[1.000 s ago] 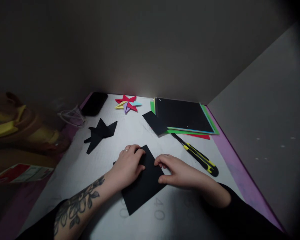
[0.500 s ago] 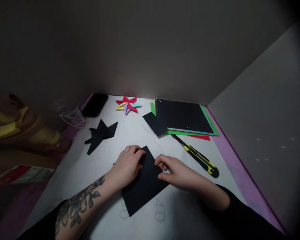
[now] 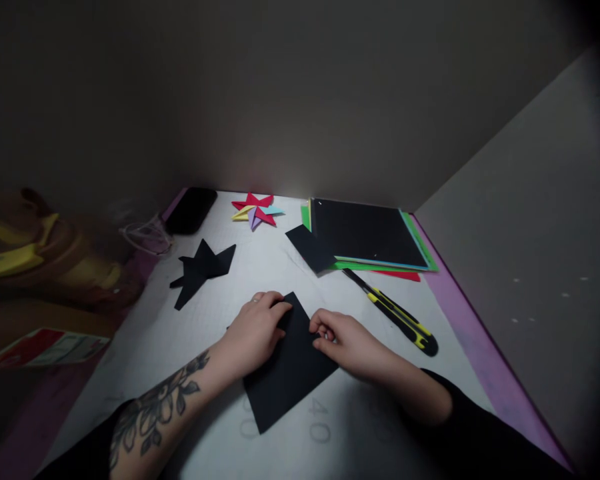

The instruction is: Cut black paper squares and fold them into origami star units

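Observation:
A sheet of black paper (image 3: 295,367) lies at an angle in front of me on the white tabletop. Over its upper left edge rests my left hand (image 3: 260,330), fingers bent and thumb on the sheet, holding it. At the right edge, my right hand (image 3: 347,343) is closed, its thumb and curled fingers pinching the paper's border. A black folded-paper piece with several points (image 3: 200,270) lies beyond my left hand. Right of the right hand is a yellow and black utility knife (image 3: 395,313) with its blade end pointing away.
A stack of coloured paper sheets (image 3: 370,230), black on top, lies at the back right, with a smaller black paper piece (image 3: 310,248) overlapping it. A multicoloured paper star (image 3: 257,211) and a black phone (image 3: 191,210) are at the back. Walls (image 3: 280,100) border the table.
My right thumb has moved up slightly, closer to the forefinger at the paper's right edge. The left hand and the sheet have hardly moved.

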Demonstrator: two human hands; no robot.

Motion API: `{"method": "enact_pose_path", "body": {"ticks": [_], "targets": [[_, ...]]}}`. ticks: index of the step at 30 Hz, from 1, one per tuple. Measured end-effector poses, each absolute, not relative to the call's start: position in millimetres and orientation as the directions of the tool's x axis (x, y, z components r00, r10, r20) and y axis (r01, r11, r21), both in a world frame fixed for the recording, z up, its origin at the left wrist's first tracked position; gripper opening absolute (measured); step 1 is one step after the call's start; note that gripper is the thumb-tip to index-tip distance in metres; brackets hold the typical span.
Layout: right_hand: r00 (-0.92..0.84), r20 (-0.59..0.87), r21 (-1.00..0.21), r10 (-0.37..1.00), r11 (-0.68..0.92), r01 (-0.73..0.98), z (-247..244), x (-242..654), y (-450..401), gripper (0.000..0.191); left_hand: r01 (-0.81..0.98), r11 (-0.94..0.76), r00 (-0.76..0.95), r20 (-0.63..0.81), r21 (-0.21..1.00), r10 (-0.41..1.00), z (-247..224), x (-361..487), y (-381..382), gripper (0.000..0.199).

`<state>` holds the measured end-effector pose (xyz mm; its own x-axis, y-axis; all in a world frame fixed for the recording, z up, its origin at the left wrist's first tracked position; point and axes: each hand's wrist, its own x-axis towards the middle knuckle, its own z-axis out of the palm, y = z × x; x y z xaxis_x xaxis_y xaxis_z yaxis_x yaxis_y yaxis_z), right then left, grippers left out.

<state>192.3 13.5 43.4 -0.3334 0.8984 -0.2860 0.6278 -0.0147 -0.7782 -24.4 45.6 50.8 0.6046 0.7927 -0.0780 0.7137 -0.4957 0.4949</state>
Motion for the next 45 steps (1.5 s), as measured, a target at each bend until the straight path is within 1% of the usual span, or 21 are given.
{"method": "enact_pose_path", "body": {"ticks": [9, 14, 16, 19, 21, 23, 26, 29, 30, 32, 35, 37, 40, 42, 43, 45], "targets": [[-0.319, -0.282, -0.784, 0.905, -0.026, 0.620, 42, 191, 13, 0.015, 0.709, -0.472, 0.597, -0.089, 0.524, 0.797, 53, -24, 46, 0.047], [-0.316, -0.281, -0.781, 0.906, -0.024, 0.624, 41, 192, 14, 0.015, 0.712, -0.493, 0.607, -0.085, 0.501, 0.790, 52, -24, 47, 0.050], [-0.320, -0.263, -0.788, 0.910, -0.011, 0.615, 43, 192, 15, 0.012, 0.714, -0.510, 0.617, -0.088, 0.479, 0.782, 52, -23, 47, 0.050], [-0.369, -0.140, -0.805, 0.919, 0.111, 0.583, 47, 191, 15, 0.009, 0.714, -0.537, 0.633, -0.087, 0.449, 0.769, 52, -24, 47, 0.049], [-0.443, -0.043, -0.798, 0.895, 0.237, 0.554, 50, 190, 15, 0.013, 0.706, -0.561, 0.652, -0.086, 0.433, 0.753, 52, -26, 48, 0.047], [-0.511, -0.005, -0.782, 0.860, 0.315, 0.538, 51, 190, 14, 0.020, 0.696, -0.588, 0.671, -0.083, 0.413, 0.736, 51, -27, 50, 0.046], [-0.543, -0.057, -0.777, 0.838, 0.305, 0.551, 49, 193, 17, 0.026, 0.700, -0.620, 0.681, -0.072, 0.356, 0.728, 51, -26, 49, 0.045], [-0.547, -0.178, -0.800, 0.818, 0.203, 0.564, 47, 197, 21, 0.026, 0.693, -0.656, 0.691, -0.018, 0.297, 0.722, 51, -22, 47, 0.037], [-0.544, -0.212, -0.804, 0.812, 0.171, 0.570, 47, 198, 23, 0.025, 0.675, -0.671, 0.707, -0.009, 0.305, 0.707, 50, -20, 47, 0.032], [-0.531, -0.241, -0.799, 0.812, 0.145, 0.584, 46, 199, 24, 0.023, 0.612, -0.691, 0.757, -0.032, 0.385, 0.652, 48, -18, 49, 0.028], [-0.491, -0.237, -0.786, 0.838, 0.131, 0.604, 46, 200, 23, 0.025, 0.502, -0.667, 0.828, -0.082, 0.550, 0.555, 45, -18, 56, 0.036], [-0.456, -0.243, -0.790, 0.856, 0.098, 0.605, 45, 201, 19, 0.024, 0.478, -0.647, 0.838, -0.087, 0.595, 0.539, 44, -19, 61, 0.036], [-0.420, -0.237, -0.797, 0.876, 0.072, 0.600, 42, 204, 10, 0.022, 0.498, -0.629, 0.829, -0.115, 0.597, 0.547, 48, -18, 62, 0.034], [-0.394, -0.207, -0.795, 0.895, 0.081, 0.601, 38, 206, 4, 0.021, 0.521, -0.618, 0.821, -0.149, 0.589, 0.551, 52, -16, 58, 0.034], [-0.377, -0.184, -0.792, 0.908, 0.091, 0.603, 36, 207, 1, 0.021, 0.536, -0.614, 0.815, -0.164, 0.579, 0.556, 53, -14, 55, 0.039], [-0.337, -0.127, -0.779, 0.933, 0.116, 0.616, 32, 207, -5, 0.024, 0.580, -0.613, 0.788, -0.181, 0.536, 0.588, 54, -10, 47, 0.054]]}}
